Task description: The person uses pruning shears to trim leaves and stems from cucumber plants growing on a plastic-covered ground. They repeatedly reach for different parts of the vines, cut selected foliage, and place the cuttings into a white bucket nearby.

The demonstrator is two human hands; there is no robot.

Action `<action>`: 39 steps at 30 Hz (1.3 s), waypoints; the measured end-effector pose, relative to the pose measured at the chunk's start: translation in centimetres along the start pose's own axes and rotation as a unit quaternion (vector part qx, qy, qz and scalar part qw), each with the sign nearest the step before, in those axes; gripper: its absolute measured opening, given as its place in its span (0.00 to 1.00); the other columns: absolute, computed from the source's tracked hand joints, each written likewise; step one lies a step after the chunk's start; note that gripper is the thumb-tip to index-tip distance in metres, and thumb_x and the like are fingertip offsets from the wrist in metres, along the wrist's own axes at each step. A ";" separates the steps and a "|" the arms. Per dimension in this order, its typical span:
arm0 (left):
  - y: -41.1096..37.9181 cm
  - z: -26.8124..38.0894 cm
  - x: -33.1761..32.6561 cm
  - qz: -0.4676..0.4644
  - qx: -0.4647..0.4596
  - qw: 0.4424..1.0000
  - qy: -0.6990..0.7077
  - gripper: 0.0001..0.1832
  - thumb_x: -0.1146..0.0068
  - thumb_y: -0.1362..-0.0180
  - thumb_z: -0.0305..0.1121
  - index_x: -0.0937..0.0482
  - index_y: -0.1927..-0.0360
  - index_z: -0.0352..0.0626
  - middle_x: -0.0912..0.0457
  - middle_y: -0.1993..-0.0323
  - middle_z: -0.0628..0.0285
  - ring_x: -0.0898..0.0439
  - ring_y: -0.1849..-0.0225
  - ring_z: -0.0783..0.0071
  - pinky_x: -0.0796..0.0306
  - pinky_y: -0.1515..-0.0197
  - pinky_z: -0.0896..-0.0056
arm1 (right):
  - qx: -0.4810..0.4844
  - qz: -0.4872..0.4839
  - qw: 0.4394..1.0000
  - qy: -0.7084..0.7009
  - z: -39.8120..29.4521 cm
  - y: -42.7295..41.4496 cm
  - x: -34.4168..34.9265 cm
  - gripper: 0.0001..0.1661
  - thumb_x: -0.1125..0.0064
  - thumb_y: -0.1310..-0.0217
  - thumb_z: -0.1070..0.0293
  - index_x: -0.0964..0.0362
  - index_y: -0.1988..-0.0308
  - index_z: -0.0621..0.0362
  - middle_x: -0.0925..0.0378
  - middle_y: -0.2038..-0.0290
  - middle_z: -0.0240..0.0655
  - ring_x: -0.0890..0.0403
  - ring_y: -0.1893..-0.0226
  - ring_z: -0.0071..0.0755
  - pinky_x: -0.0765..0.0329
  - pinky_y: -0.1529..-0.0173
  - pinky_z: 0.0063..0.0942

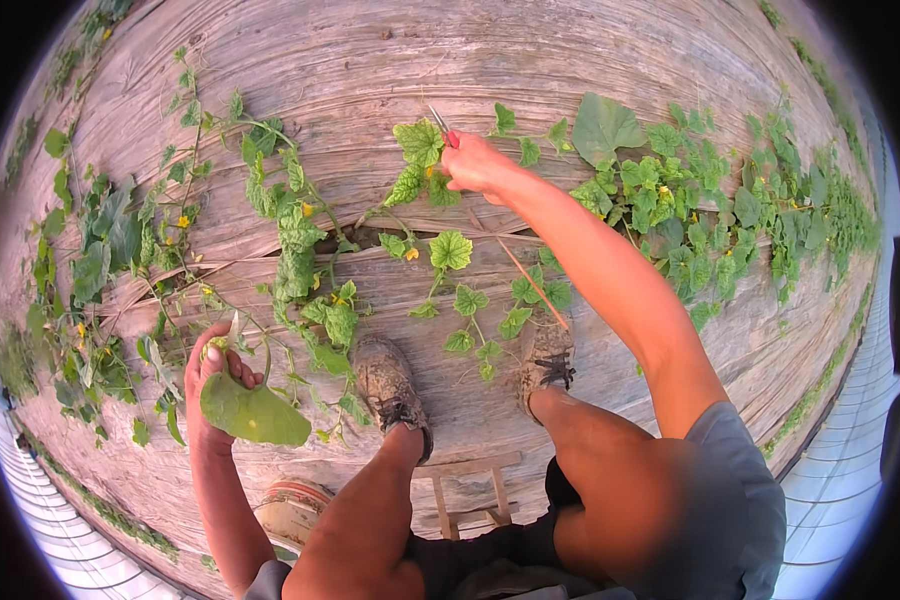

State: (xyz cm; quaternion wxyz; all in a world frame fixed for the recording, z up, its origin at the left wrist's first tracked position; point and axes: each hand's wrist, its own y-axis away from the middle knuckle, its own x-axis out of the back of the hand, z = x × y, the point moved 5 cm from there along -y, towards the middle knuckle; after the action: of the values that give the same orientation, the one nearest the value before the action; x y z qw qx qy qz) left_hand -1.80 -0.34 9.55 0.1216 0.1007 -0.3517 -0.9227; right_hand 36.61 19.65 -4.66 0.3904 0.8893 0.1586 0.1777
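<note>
My left hand (208,371) is low on the left, its fingers curled around part of a leafy vine. A broad green leaf (256,414) hangs below the thumb, and a small yellow-green piece (216,344) shows at the fingertips, too small to name surely. My right hand (474,166) reaches far forward and grips red-handled snips (442,129), with the narrow metal blades pointing up and away. Crinkled leaves of a yellow-flowered vine (420,144) lie just left of that hand. Between my hands, a longer vine (298,229) with puckered leaves runs along the ground cover.
Wrinkled plastic sheeting (390,67) covers the ground. Denser vines (667,187) spread to the right, others (109,232) to the left. A thin reddish stick (532,283) touches my muddy right shoe (549,352). Near my legs stand a bucket (294,514) and a wooden frame (466,468).
</note>
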 end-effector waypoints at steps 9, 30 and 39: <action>21.5 -7.2 16.4 0.339 0.066 0.694 -0.632 0.23 0.38 0.44 0.44 0.21 0.64 0.27 0.23 0.75 0.40 0.25 0.73 0.44 0.31 0.65 0.48 | 0.208 0.091 0.953 0.201 -5.2 -2.9 -1.4 0.35 0.57 0.34 0.66 0.41 0.28 0.50 0.27 0.37 0.50 0.26 0.37 0.51 0.30 0.34 0.38; 24.3 -35.5 29.2 0.311 0.109 0.913 -0.242 0.34 0.39 0.39 0.49 0.30 0.35 0.38 0.25 0.40 0.44 0.21 0.46 0.46 0.28 0.43 0.51 | -0.106 0.282 0.888 -0.348 38.9 40.6 10.2 0.27 0.56 0.25 0.66 0.37 0.30 0.51 0.27 0.43 0.37 0.22 0.58 0.28 0.20 0.58 0.31; 29.0 -32.9 28.5 0.362 0.024 0.931 0.043 0.28 0.36 0.38 0.42 0.26 0.39 0.37 0.21 0.46 0.52 0.21 0.50 0.57 0.26 0.49 0.58 | -0.194 0.315 0.871 -0.323 43.9 51.1 -3.8 0.26 0.57 0.25 0.66 0.37 0.31 0.51 0.26 0.44 0.38 0.22 0.60 0.28 0.20 0.59 0.31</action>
State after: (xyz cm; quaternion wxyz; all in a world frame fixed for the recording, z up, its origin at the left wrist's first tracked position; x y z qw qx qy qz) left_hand -15.54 -50.27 2.15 0.4597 0.0087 -0.3805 -0.8024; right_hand 59.87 -42.87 5.21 0.5077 0.8062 -0.3029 0.0209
